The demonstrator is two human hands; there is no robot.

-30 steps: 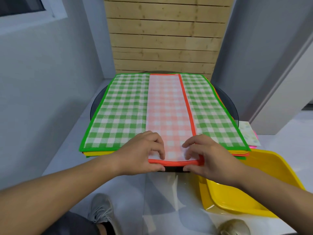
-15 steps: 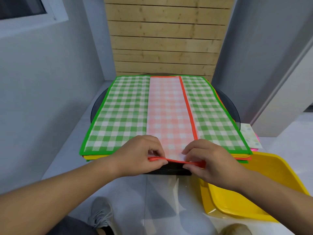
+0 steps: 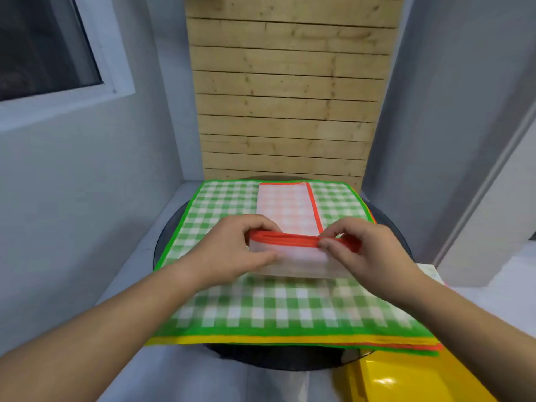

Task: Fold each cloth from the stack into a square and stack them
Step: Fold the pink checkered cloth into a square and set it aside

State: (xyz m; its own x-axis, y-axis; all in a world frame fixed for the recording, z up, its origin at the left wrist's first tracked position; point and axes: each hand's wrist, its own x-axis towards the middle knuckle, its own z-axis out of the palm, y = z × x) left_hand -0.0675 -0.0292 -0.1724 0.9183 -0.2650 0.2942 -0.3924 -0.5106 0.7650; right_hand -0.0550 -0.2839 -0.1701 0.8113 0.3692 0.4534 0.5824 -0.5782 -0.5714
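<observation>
My left hand (image 3: 232, 250) and right hand (image 3: 358, 250) pinch the orange-edged checked cloth strip's (image 3: 290, 219) near end, lifted; I should land it squarely on the far edge.

Even, soft indoor light, slight motion blur throughout, wide-angle bending at edges, glare on yellow tray (image 3: 385, 381).

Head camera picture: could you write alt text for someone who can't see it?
Two bare hands, the left hand and right hand, pinch the near end of a long orange checked cloth and lift it to fold it. It lies on a stack of green checked cloths on a round dark table, with a yellow tray alongside.
</observation>
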